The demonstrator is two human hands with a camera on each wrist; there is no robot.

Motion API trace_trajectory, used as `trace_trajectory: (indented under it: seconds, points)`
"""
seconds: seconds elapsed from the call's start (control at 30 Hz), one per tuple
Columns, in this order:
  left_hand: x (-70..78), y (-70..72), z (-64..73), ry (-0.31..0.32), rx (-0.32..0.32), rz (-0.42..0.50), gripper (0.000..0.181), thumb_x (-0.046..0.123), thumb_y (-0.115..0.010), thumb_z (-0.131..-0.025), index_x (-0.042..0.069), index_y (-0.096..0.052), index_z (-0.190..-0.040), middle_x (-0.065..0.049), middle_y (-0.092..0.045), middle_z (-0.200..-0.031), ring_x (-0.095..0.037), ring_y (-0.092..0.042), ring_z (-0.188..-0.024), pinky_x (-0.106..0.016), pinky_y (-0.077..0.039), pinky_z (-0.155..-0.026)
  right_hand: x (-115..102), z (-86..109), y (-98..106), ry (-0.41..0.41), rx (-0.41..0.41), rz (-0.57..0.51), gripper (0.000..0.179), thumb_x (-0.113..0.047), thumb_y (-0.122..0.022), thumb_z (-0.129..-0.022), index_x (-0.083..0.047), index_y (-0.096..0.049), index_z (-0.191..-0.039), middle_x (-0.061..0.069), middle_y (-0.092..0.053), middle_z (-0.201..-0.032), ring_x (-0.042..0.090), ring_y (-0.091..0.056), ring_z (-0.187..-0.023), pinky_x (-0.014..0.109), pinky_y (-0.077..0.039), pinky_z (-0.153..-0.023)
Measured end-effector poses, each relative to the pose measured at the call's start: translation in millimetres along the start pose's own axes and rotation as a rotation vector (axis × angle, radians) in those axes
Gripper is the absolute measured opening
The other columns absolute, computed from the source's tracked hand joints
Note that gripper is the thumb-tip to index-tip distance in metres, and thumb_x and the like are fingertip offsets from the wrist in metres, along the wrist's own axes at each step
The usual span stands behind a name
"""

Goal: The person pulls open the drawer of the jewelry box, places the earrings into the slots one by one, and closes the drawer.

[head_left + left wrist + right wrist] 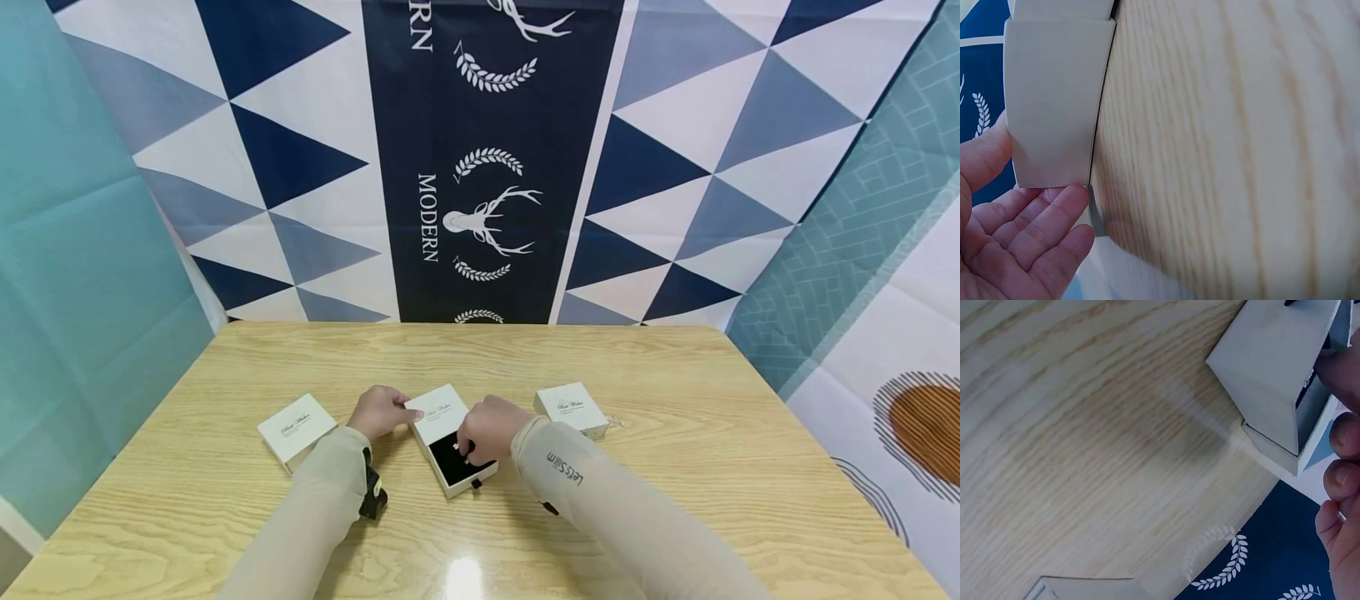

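A white drawer-style gift box (441, 415) with script on its lid stands pulled partly out, its drawer (480, 473) showing a black insert (447, 458). Small shiny jewelry (467, 460) lies at this insert, its kind too small to make out. My left hand (380, 411) grips the box's cover from the left, thumb and fingers at its far end in the left wrist view. The right hand (491, 429) reaches down into the drawer with bent fingers, its fingertips touching the insert by the jewelry. Whether they pinch a piece is hidden.
Similar white boxes stand left (297, 429) and right (572, 408) on the wooden table (465, 354). Beside the right box lies a small clear, shiny item (615, 422). A patterned cloth (487, 167) hangs behind the table.
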State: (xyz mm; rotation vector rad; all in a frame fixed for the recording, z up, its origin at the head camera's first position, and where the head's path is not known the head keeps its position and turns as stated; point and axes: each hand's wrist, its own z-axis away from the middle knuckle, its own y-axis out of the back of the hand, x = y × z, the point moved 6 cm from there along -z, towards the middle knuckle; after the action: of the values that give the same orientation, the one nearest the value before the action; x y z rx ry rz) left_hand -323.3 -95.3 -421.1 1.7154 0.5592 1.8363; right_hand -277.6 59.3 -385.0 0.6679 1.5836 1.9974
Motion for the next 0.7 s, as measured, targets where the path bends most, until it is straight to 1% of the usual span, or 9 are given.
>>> trace_trajectory:
  seconds: [0.1, 0.23, 0.5, 0.7]
  points:
    - [-0.3, -0.4, 0.0, -0.001, 0.000, 0.004, 0.031, 0.015, -0.077, -0.080, -0.006, -0.070, -0.103, -0.016, -0.069, -0.101, -0.025, -0.063, -0.088, -0.038, -0.051, -0.075, -2.1, 0.1, 0.0, 0.016, 0.008, -0.003, 0.004, -0.020, -0.073, -0.079, -0.023, -0.076, -0.080, -0.016, -0.068, -0.077, 0.002, -0.057, -0.069, 0.026, -0.041, -0.078]
    - [-0.8, -1.2, -0.8, -0.002, 0.002, 0.004, 0.031, 0.015, -0.077, -0.080, -0.005, -0.070, -0.102, -0.015, -0.069, -0.100, -0.023, -0.062, -0.086, -0.037, -0.051, -0.074, -3.7, -0.7, -2.0, 0.032, 0.024, -0.001, 0.006, -0.019, -0.072, -0.077, -0.023, -0.074, -0.075, -0.016, -0.068, -0.074, 0.000, -0.055, -0.066, 0.024, -0.041, -0.074]
    - [-0.6, 0.0, -1.4, -0.008, 0.001, 0.003, 0.031, 0.015, -0.076, -0.081, -0.006, -0.070, -0.104, -0.016, -0.069, -0.101, -0.024, -0.062, -0.087, -0.037, -0.051, -0.074, -3.2, -0.7, -2.2, 0.023, 0.025, 0.008, 0.006, -0.019, -0.073, -0.077, -0.024, -0.073, -0.073, -0.018, -0.065, -0.071, -0.001, -0.051, -0.063, 0.023, -0.039, -0.073]
    - [-1.8, -0.8, -2.5, -0.004, 0.005, 0.002, 0.031, 0.015, -0.076, -0.081, -0.006, -0.070, -0.104, -0.015, -0.069, -0.100, -0.023, -0.062, -0.085, -0.036, -0.050, -0.072, -6.2, -0.4, -2.6, 0.041, 0.039, 0.019, 0.008, -0.018, -0.074, -0.077, -0.025, -0.072, -0.071, -0.018, -0.064, -0.067, -0.002, -0.051, -0.060, 0.021, -0.041, -0.071]
